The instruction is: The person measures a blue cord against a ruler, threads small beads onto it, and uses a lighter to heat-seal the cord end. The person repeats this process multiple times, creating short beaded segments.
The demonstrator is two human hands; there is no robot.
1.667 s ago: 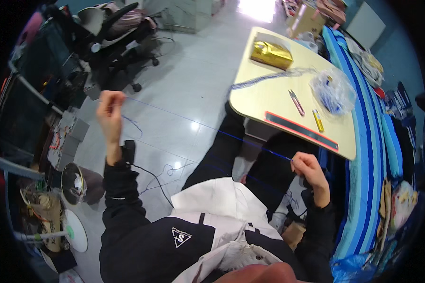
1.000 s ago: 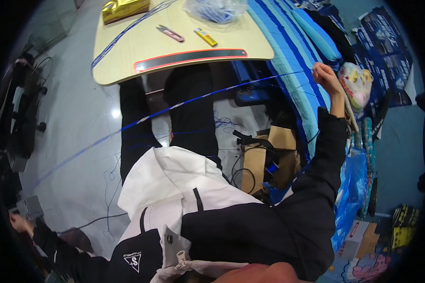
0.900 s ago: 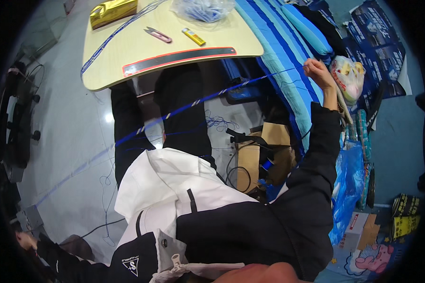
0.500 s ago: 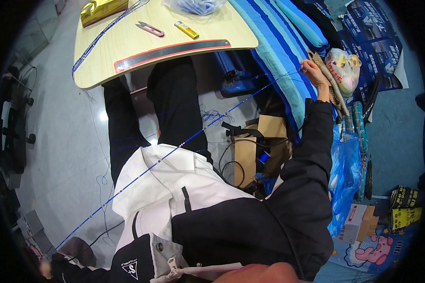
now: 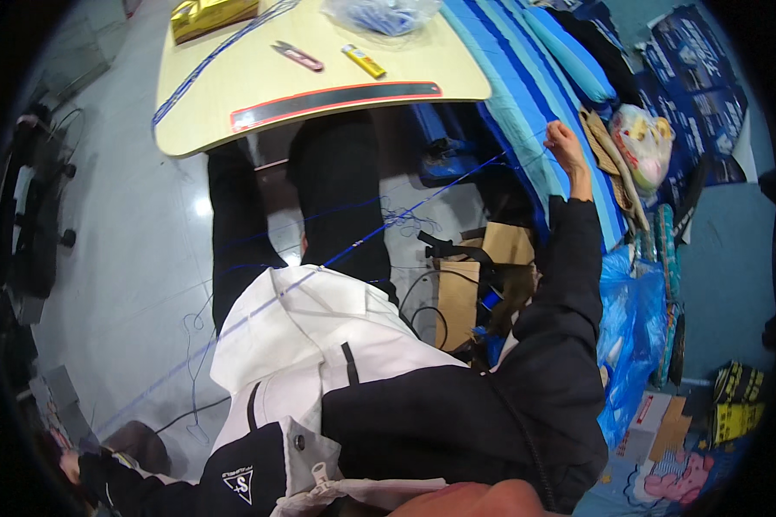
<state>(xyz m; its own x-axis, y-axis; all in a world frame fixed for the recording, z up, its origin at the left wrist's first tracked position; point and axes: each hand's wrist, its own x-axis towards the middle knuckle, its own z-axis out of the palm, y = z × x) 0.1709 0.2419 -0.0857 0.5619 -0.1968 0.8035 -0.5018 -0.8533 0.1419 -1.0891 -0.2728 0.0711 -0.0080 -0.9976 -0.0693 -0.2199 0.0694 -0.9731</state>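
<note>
A long blue cord (image 5: 356,245) with pale flecks stretches diagonally across my lap between my two hands, its left half smeared by motion. My right hand (image 5: 564,145) is closed on its upper end, over the edge of the blue striped bedding. My left hand (image 5: 71,466) reaches out to the far lower left, at the dark rim of the picture. It appears curled round the cord's other end, though its fingers are small and dim. Under the cord lies my white and black jacket (image 5: 306,302).
Ahead stands a pale table (image 5: 224,82) with a ruler (image 5: 336,102), thread snips (image 5: 297,57), a yellow lighter (image 5: 364,62), a bundle of blue cords (image 5: 224,56) and a gold box (image 5: 211,19). A cardboard box (image 5: 457,302) and tangled thread (image 5: 405,220) lie on the floor.
My right hand has moved a little left and toward me. The cord, sharp before, is now blurred along its left part. The whole view has shifted slightly.
</note>
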